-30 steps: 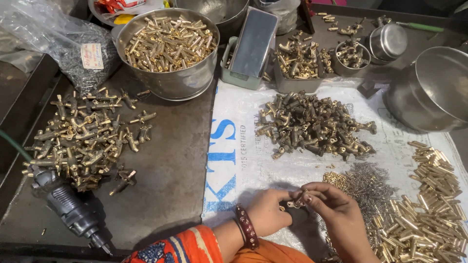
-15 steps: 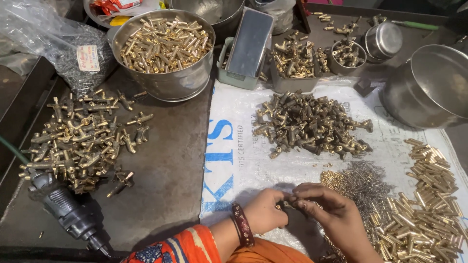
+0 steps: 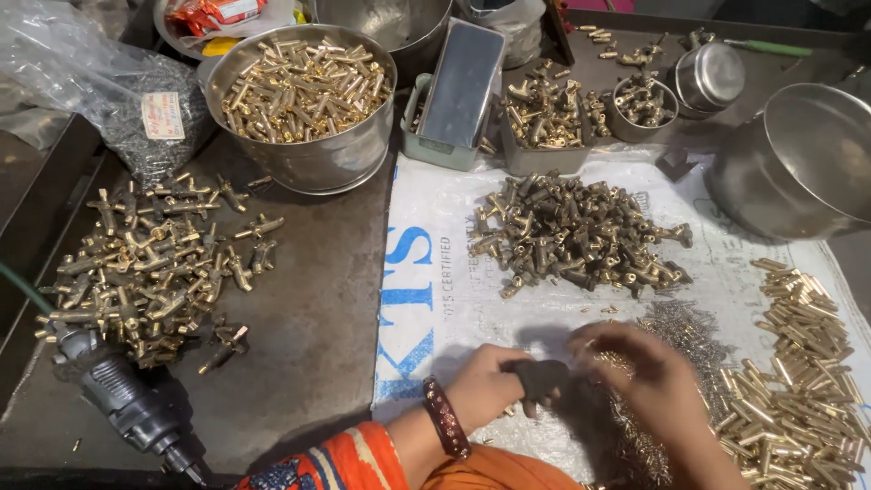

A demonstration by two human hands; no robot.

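Dark, scuffed metal makes up the workbench (image 3: 318,318), with a white woven sack (image 3: 435,299) spread flat over its right half as a work mat. At the bottom centre of the frame the left hand (image 3: 485,399), a beaded bangle on its wrist, is closed around a small dark fitting (image 3: 542,377), which sits just above the sack between the two hands. The right hand (image 3: 653,381) is blurred beside it, fingers curled toward the fitting; whether it pinches anything cannot be told. The fitting looks like solid cast metal: heavy for its bulk, rigid, not fragile, and smooth enough to slip, so its thicker body is likely the surest place to hold it. Just above the hands lies a heap of similar dull fittings (image 3: 581,236). At the right edge a spread of short brass tubes (image 3: 798,381) borders a drift of tiny silvery pins (image 3: 671,327). In the upper left a steel bowl (image 3: 304,159) is filled with bright brass tubes, and a clear bag (image 3: 91,82) holds dark small parts. A pile of brass tee-shaped fittings (image 3: 154,263) covers the left of the bench above a black power tool (image 3: 127,399). Along the top, a grey tray (image 3: 544,159) and a small steel cup (image 3: 640,122) hold more brass pieces, while the large steel pot (image 3: 798,163) at the upper right appears bare inside.
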